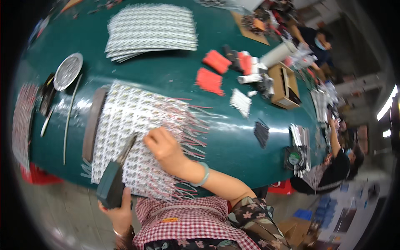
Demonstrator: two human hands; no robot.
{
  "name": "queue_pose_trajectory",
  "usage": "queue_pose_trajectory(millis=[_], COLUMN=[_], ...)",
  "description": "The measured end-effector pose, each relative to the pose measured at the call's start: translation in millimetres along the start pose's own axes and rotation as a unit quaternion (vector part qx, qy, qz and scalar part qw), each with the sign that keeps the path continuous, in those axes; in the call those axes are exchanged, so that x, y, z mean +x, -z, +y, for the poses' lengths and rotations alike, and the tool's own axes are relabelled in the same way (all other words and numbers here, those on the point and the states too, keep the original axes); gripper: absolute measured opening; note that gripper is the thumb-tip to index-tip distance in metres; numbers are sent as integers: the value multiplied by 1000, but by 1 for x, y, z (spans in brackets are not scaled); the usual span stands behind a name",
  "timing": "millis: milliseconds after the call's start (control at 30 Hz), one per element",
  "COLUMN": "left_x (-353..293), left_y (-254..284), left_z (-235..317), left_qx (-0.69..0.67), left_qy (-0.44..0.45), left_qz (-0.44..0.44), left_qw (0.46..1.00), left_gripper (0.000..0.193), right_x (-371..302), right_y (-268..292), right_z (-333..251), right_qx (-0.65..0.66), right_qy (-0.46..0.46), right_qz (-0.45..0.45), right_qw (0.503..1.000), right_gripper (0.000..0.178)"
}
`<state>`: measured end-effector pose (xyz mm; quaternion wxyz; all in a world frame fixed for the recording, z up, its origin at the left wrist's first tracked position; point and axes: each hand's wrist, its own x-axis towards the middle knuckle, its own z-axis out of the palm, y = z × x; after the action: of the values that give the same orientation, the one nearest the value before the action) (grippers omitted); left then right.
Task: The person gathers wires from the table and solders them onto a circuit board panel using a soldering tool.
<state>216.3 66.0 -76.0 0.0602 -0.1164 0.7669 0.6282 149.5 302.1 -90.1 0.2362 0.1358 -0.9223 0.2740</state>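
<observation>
My left hand [118,213] is wrapped round the grip of a dark green hand tool [110,186] with a long metal nose, much like a glue gun or soldering gun. The nose points over a white printed sheet [127,104] with a small repeating pattern. Many thin red and grey wires [193,137] lie across that sheet and stick out past its right edge. Over the sheet's middle, close to the tool's tip, is my right hand [164,150], its fingers curled and pressed together; what they hold, if anything, is hidden. A brown bar [94,125] lies along the sheet's left edge.
A stack of printed sheets [152,31] lies at the far side of the green table [166,73]. On the left are a metal dish [68,71] and a thin rod [71,121]. Red bundles [216,61], a cardboard box [284,85] and a small fan [295,157] stand right. Two people work beyond.
</observation>
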Motion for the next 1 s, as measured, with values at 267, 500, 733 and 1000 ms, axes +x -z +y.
queue_pose_trajectory(millis=[267,500,733,1000], left_x=[5,-3,-15,-8], left_y=[-17,-14,6,1], left_z=[32,24,21,30], left_qx=[-28,-50,9,40], left_qy=[-52,-59,-7,-129], left_qz=[-17,50,13,-15], left_qw=[998,996,1000,991], left_gripper=[30,30,31,22], right_x=[-7,-2,-6,-12], right_y=[-2,17,17,5], right_z=[5,-6,-13,-14], right_qx=[-32,23,43,31], right_qy=[4,4,-7,-7], right_qz=[27,10,-13,-22], right_qw=[999,1000,999,999], right_gripper=[19,20,27,31])
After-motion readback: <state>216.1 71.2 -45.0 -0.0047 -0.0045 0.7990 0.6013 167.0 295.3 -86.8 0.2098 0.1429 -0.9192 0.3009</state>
